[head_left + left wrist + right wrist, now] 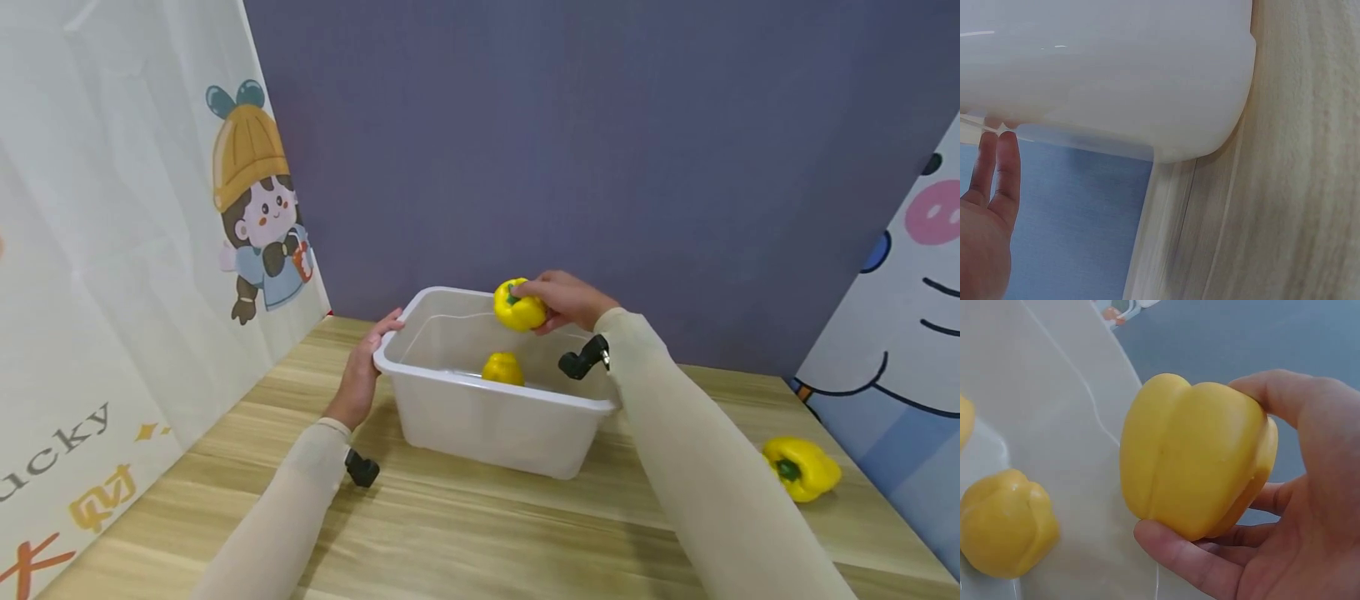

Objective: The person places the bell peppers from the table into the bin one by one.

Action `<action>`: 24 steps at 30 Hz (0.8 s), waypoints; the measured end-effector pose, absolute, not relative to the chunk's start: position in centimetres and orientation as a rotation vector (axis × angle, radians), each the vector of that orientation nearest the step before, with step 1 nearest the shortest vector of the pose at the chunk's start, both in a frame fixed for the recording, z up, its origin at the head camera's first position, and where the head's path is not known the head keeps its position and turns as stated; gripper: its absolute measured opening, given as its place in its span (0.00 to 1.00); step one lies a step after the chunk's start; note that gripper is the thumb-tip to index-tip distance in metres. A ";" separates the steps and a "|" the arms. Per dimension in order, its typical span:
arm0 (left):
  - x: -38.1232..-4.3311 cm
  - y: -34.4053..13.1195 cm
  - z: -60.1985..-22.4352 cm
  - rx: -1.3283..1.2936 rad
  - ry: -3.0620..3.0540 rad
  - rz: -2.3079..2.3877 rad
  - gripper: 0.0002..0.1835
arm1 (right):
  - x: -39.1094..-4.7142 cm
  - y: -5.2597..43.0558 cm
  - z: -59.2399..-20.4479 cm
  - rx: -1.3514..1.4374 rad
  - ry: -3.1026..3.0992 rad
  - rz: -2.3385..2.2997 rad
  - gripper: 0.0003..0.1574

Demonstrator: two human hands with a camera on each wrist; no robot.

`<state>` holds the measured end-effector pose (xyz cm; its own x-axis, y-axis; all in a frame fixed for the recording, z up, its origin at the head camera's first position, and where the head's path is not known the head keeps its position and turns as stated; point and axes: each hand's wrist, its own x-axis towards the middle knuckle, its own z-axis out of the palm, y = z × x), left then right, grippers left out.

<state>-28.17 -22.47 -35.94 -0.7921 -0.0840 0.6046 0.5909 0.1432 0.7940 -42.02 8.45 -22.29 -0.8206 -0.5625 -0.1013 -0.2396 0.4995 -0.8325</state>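
Left hand [363,365] is gripping the tub [491,425], right hand [572,297] a smooth pepper [519,313], which could be slipping if that grip loosens.

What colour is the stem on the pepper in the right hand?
Green; the stem on the held pepper shows best in the head view.

Soft light shadows the table [450,533] faintly and glints off the tub [1116,75]; the left wrist view seems hazy.

Yellow bell pepper [520,315] held over white bin [487,425], green stem [512,297] showing, second pepper [502,368] inside, possibly a third pepper [964,422].
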 end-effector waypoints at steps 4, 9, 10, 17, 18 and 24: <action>-28.5 -22.3 -35.9 -0.488 -1.907 -1.692 0.30 | -42.1 8.0 -22.3 -0.701 2.419 -1.188 0.34; -28.6 -22.3 -36.3 -0.472 -1.922 -1.684 0.29 | -41.9 7.3 -22.5 -0.714 2.464 -1.135 0.35; -28.6 -22.3 -36.4 -0.463 -1.928 -1.683 0.29 | -41.8 7.1 -22.6 -0.714 2.468 -1.128 0.35; -28.4 -22.3 -36.6 -0.428 -1.953 -1.669 0.30 | -41.2 5.2 -22.9 -0.772 2.435 -1.098 0.36; -28.4 -22.3 -36.6 -0.430 -1.949 -1.667 0.30 | -41.1 5.0 -22.8 -0.787 2.430 -1.092 0.36; -28.8 -22.0 -36.3 -0.459 -1.926 -1.664 0.29 | -40.8 4.1 -22.2 -0.836 2.446 -1.051 0.33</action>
